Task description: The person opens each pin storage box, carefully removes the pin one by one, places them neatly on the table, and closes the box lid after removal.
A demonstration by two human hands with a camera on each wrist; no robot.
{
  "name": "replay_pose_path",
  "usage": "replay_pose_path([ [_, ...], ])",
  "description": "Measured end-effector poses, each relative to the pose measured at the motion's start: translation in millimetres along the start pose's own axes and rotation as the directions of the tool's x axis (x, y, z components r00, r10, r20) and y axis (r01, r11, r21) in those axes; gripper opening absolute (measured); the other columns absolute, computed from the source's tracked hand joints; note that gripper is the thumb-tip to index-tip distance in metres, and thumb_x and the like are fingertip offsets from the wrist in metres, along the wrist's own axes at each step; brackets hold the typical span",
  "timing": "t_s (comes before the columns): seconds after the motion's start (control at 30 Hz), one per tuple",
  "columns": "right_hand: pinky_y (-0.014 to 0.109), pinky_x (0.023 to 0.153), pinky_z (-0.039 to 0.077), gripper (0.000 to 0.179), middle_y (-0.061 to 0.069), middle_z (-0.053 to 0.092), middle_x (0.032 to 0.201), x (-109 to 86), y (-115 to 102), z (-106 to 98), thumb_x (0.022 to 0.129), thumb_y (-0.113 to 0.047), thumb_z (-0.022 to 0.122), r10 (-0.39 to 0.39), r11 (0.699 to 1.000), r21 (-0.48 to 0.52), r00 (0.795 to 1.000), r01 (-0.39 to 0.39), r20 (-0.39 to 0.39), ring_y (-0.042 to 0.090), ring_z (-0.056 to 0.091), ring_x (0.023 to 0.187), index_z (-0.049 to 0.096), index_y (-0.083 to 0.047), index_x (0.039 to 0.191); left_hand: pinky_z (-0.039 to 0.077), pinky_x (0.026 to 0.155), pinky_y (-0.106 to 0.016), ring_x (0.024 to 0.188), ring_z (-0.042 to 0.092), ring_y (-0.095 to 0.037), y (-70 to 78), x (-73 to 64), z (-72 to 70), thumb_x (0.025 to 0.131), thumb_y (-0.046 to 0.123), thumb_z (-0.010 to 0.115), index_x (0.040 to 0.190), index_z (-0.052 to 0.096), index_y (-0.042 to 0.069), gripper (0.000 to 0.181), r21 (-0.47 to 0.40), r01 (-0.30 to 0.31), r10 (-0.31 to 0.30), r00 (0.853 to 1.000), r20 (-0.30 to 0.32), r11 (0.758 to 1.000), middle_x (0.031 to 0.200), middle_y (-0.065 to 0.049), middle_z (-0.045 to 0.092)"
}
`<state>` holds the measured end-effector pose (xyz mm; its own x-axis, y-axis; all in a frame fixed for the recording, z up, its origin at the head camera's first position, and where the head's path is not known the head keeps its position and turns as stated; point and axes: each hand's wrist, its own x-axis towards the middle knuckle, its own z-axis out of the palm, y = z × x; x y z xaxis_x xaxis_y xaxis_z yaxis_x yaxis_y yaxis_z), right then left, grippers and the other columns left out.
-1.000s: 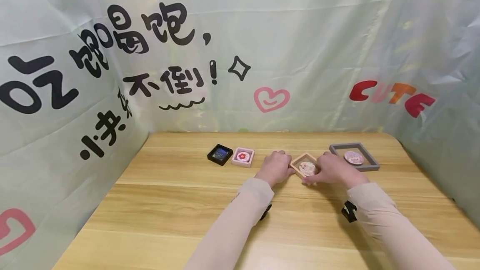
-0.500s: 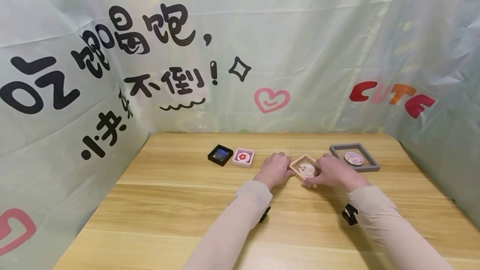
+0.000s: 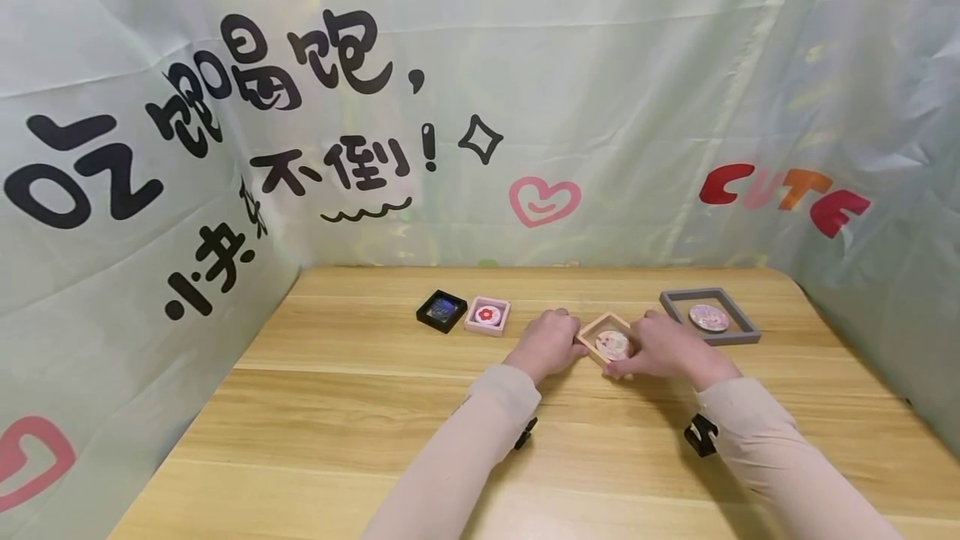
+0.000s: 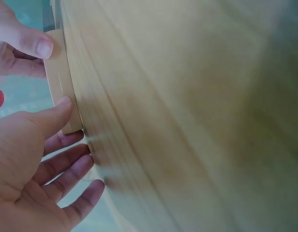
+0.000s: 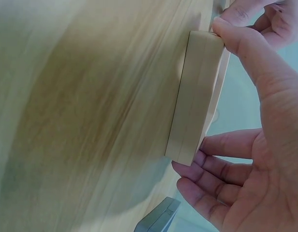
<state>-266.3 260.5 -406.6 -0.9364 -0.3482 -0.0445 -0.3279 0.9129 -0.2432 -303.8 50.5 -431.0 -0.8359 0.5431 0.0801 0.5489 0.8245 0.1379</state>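
Arms (image 3: 459,457) outstretched, fingers (image 5: 230,144) of both hands (image 3: 547,346) grip the tan frame (image 5: 196,96).

Square tan frame (image 5: 196,96) with a round disc (image 3: 612,347) inside, held between two hands.
The frame is laid flat on the desk (image 3: 337,407), near the far edge and closer to the far right corner than to the far left one; it is turned so that a corner is pointed at the near edge. Its left corner is pinched by the left hand (image 3: 546,346), and its right side is gripped by the right hand (image 3: 670,347). The disc is pale, with reddish markings too small to be read.
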Motion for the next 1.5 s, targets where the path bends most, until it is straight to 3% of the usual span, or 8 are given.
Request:
replay_pose_path([
  [0.7, 0.030, 0.063, 0.039, 0.047, -0.003, 0.058, 0.071, -2.8, -6.2, 8.7, 0.078, -0.058, 0.088, -0.067, 0.998, 0.003, 0.996, 0.067, -0.058, 0.016, 0.045, 0.073, 0.066, -0.018, 0.067, 0.053, 0.070, -0.024, 0.077, 0.058, -0.009, -7.0, -10.3, -3.4, 0.098, 0.039, 0.080, 0.098, 0.077, 0.017, 0.022, -0.010, -0.068, 0.068, 0.998, -0.003, 0.998, 0.091, 0.002, 0.068],
  [0.93, 0.029, 0.061, 0.039, 0.053, -0.002, 0.055, 0.071, -4.4, -8.7, 9.2, 0.076, -0.062, 0.089, -0.041, 0.999, 0.032, 0.998, 0.042, -0.048, 0.016, 0.045, 0.071, 0.062, -0.016, 0.071, 0.048, 0.063, -0.023, 0.073, 0.055, -0.008, -12.0, -15.0, -5.0, 0.098, 0.041, 0.079, 0.090, 0.071, 0.017, 0.026, 0.003, -0.107, 0.107, 0.994, 0.015, 0.994, 0.087, 0.004, 0.064],
  [1.2, 0.029, 0.058, 0.036, 0.057, 0.002, 0.053, 0.076, -6.6, -11.9, 11.6, 0.076, -0.064, 0.088, -0.021, 0.999, 0.028, 0.998, 0.023, -0.053, 0.016, 0.045, 0.069, 0.058, -0.016, 0.073, 0.048, 0.063, -0.022, 0.073, 0.055, -0.007, -15.0, -21.3, -6.5, 0.098, 0.043, 0.078, 0.095, 0.073, 0.017, 0.027, 0.022, -0.117, 0.116, 0.993, 0.029, 0.993, 0.090, 0.004, 0.067],
  [1.5, 0.029, 0.056, 0.035, 0.057, 0.003, 0.053, 0.077, -7.0, -15.7, 13.3, 0.077, -0.067, 0.085, -0.019, 1.000, 0.012, 0.997, 0.020, -0.079, 0.016, 0.044, 0.067, 0.058, -0.016, 0.075, 0.044, 0.060, -0.021, 0.070, 0.053, -0.007, -19.8, -27.1, -10.0, 0.098, 0.042, 0.079, 0.089, 0.070, 0.018, 0.028, 0.015, -0.132, 0.132, 0.991, 0.001, 0.991, 0.084, 0.006, 0.063],
])
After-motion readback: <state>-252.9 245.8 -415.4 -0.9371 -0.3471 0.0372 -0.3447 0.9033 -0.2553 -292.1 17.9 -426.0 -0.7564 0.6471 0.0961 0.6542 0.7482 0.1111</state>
